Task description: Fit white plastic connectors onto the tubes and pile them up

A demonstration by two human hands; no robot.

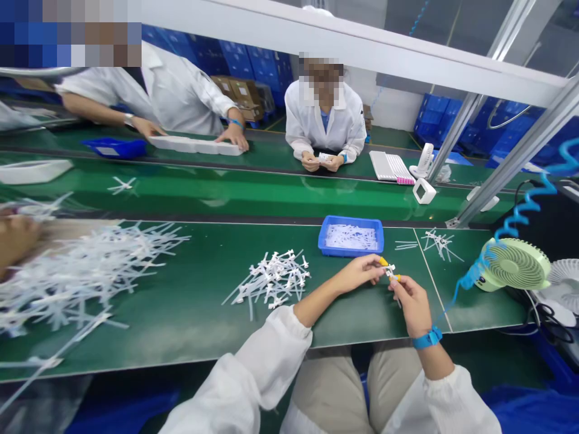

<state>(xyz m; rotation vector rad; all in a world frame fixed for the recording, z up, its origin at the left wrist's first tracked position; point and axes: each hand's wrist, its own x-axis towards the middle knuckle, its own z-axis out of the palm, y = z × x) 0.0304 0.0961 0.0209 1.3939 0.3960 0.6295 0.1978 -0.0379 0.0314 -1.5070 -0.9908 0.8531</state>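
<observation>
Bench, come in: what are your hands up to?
Left hand, right hand together, pinching small white parts. Blue tray just beyond. White strip pile to the left.

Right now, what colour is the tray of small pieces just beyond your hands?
The tray is blue; the head view shows it best.

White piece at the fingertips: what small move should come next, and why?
Perhaps ease the left hand gently toward the right hand: both pinch at the white piece from either side, yellow-covered fingertips close together. Any join there is too small to make out.
</observation>
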